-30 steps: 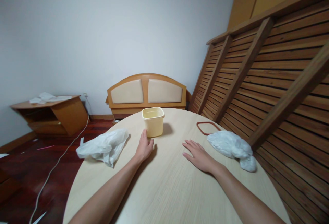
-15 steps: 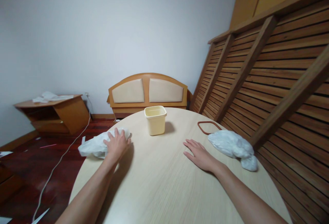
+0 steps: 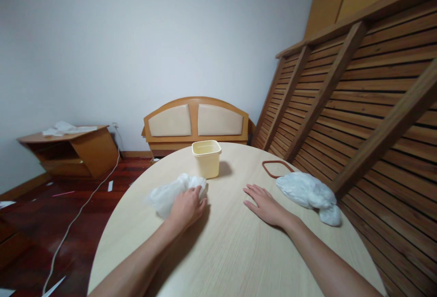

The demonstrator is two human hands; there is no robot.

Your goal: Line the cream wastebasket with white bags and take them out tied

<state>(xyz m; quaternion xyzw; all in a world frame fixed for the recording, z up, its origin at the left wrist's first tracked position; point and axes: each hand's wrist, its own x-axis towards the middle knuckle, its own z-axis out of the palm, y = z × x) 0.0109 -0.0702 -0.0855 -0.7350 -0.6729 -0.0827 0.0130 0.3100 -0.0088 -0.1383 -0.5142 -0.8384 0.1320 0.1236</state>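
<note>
My left hand [image 3: 186,207] is closed on a crumpled white plastic bag [image 3: 167,194] lying on the round pale wooden table [image 3: 225,251], just in front of a small cream plastic bin [image 3: 206,158]. Flat on the table to the right rests my right hand [image 3: 265,206], fingers stretched out and holding nothing. A second white plastic bag [image 3: 309,191] lies just right of that hand, beside a reddish-brown rounded-square ring [image 3: 276,169].
A slatted wooden frame [image 3: 358,88] leans along the right side of the table. Behind the table stand a padded headboard [image 3: 196,122] against the wall and a low wooden cabinet [image 3: 68,151] at left. A white cable [image 3: 82,210] runs across the dark red floor.
My left hand went from the bin to the bag at the table's left edge, took hold of it and dragged it right, near the bin. My right hand stayed still.
</note>
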